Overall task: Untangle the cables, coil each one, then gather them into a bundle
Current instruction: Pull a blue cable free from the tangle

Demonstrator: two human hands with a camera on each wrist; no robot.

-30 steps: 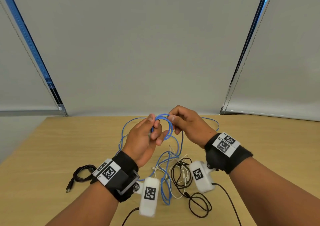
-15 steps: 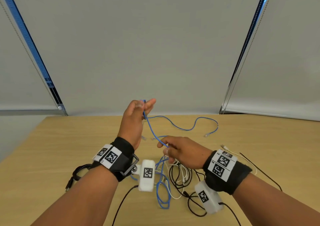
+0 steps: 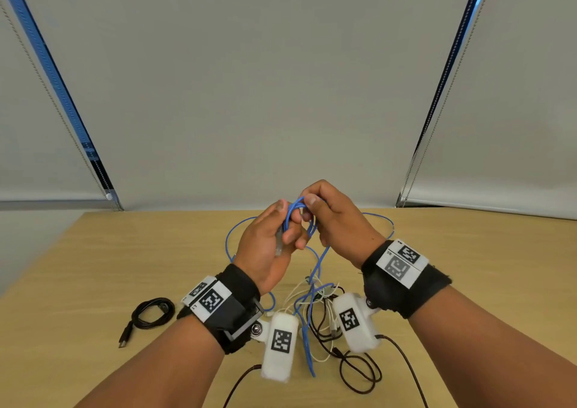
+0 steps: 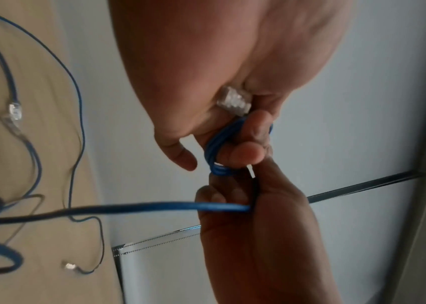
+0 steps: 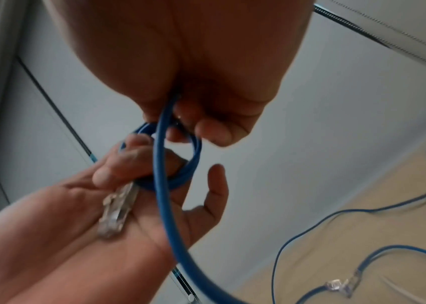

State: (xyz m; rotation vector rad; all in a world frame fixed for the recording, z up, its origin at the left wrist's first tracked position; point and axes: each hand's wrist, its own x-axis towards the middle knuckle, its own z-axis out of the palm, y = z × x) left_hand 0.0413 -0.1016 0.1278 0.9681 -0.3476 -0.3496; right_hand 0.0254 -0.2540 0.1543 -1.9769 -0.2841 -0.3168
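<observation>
Head view: left hand (image 3: 265, 245) and right hand (image 3: 335, 220) meet above the table (image 3: 125, 251), fingers curled round the coiled blue cable (image 3: 299, 209), slack trailing toward 6 o'clock. Left wrist view: fingers (image 4: 240, 154) hooked through tight blue loops. Right wrist view: its clear plug (image 5: 115, 214) lies on the left palm.

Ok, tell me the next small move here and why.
Probably lay another loop: the right hand pinches the blue Ethernet cable beside the small coil the left hand holds, and much blue cable is trailing onto the table.
</observation>
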